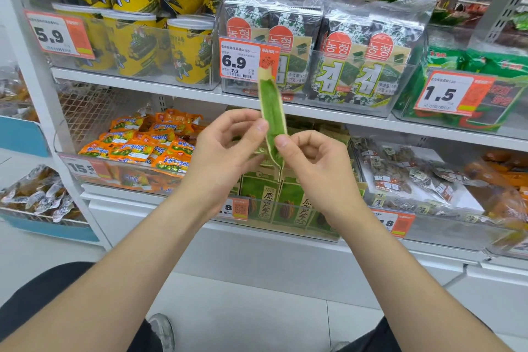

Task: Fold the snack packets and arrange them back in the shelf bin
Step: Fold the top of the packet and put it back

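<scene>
At the centre of the frame, before a shop's snack shelves, a person holds one green snack packet upright and edge-on, so that it shows as a narrow strip with pale borders. The left hand has the strip's left edge in a thumb-and-forefinger grip about halfway down. The right hand pinches it lower on the right, its other fingers curled in and holding nothing.

The packet looks light, thin and pliable, a crinkly film likely to be slick and to spring open once folded. Whether it is already creased cannot be told from this angle. The flat sealed edges seem the safer place to take hold, as pressure on the filled middle could crush the contents.

Just below the hands sits the clear shelf bin, with matching green packets standing in it. Two printed fronts are readable, and more may be hidden by the wrists.

In the upper half of the frame, four seaweed fronts show across two clear multipacks, with three yellow tubs in a front row to their left. Six orange-and-white price tags can be counted on the shelf edges. By the look of it, folding is under way and the return to the bin is not yet begun.
</scene>
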The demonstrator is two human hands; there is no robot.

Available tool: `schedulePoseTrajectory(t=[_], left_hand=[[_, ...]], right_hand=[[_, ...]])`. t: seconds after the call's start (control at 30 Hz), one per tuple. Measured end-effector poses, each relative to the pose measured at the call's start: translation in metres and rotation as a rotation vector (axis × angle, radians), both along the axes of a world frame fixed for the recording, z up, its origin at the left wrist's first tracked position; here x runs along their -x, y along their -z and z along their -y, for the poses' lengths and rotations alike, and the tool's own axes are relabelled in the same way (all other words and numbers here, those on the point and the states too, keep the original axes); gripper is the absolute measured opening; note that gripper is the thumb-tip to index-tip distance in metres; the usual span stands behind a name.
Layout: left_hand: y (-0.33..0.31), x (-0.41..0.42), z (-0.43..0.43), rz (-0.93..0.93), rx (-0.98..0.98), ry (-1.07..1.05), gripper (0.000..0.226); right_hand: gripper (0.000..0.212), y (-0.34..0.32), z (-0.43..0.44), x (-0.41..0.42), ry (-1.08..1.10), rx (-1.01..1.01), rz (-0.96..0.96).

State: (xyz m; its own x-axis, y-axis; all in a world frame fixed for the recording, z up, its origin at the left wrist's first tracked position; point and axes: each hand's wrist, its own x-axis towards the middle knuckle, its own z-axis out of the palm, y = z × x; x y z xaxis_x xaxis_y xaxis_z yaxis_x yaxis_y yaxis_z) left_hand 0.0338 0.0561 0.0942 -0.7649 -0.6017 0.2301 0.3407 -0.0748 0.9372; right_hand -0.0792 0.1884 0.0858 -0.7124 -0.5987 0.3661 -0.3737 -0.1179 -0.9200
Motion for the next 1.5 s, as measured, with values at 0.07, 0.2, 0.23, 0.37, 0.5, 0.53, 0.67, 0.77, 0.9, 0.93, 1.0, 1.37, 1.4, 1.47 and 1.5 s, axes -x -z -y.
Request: schedulePoseTrajectory(t=[0.07, 0.2, 0.23, 0.37, 0.5, 0.53, 0.67, 0.77, 0.9, 0.93, 1.0, 1.37, 1.4, 1.47, 1.5], left_hand=[[0.002, -0.002, -0.002, 0.081, 0.095, 0.048, 0.041], [0.003, -0.004, 0.004, 0.085, 0.066, 0.175, 0.057], [0.002, -0.004, 0.006, 0.077, 0.065, 0.201, 0.057], [-0.001, -0.007, 0.009, 0.073, 0.072, 0.268, 0.056], [0.002, -0.006, 0.011, 0.089, 0.095, 0.291, 0.055], [0.002, -0.006, 0.012, 0.093, 0.099, 0.295, 0.055], [0.003, -0.006, 0.012, 0.102, 0.096, 0.317, 0.054], [0.000, -0.007, 0.010, 0.087, 0.075, 0.326, 0.050], [-0.004, -0.007, 0.010, 0.085, 0.041, 0.298, 0.044], [-0.004, -0.008, 0.011, 0.087, 0.051, 0.294, 0.041], [-0.004, -0.011, 0.012, 0.096, 0.161, 0.277, 0.037], [-0.004, -0.016, 0.010, 0.147, 0.438, 0.295, 0.037], [-0.004, -0.016, 0.011, 0.170, 0.442, 0.257, 0.036], [-0.004, -0.016, 0.017, 0.227, 0.469, 0.186, 0.035], [-0.003, -0.015, 0.021, 0.244, 0.475, 0.171, 0.036]], right_hand=[[0.032, 0.002, 0.001, -0.001, 0.011, 0.015, 0.015], [0.028, 0.004, 0.001, 0.000, 0.019, 0.033, -0.005], [0.025, 0.003, 0.001, 0.001, 0.028, 0.036, -0.014], [0.023, 0.003, 0.000, 0.004, 0.038, 0.056, -0.038], [0.022, 0.001, -0.004, 0.004, -0.017, 0.062, 0.067], [0.022, 0.001, -0.005, 0.004, -0.033, 0.066, 0.092], [0.024, -0.001, -0.008, 0.003, -0.052, 0.065, 0.132], [0.027, -0.002, -0.009, 0.004, -0.062, 0.059, 0.145], [0.022, -0.003, -0.009, 0.004, -0.061, 0.028, -0.008], [0.017, -0.004, -0.009, 0.002, -0.035, 0.017, -0.046], [0.019, -0.007, -0.008, -0.002, 0.036, -0.004, -0.072], [0.093, -0.001, -0.005, 0.009, 0.208, -0.125, -0.111], [0.081, -0.002, -0.005, 0.010, 0.235, -0.131, -0.113], [0.057, -0.004, -0.007, 0.014, 0.257, -0.077, -0.143], [0.046, -0.007, -0.009, 0.014, 0.244, -0.038, -0.158]])
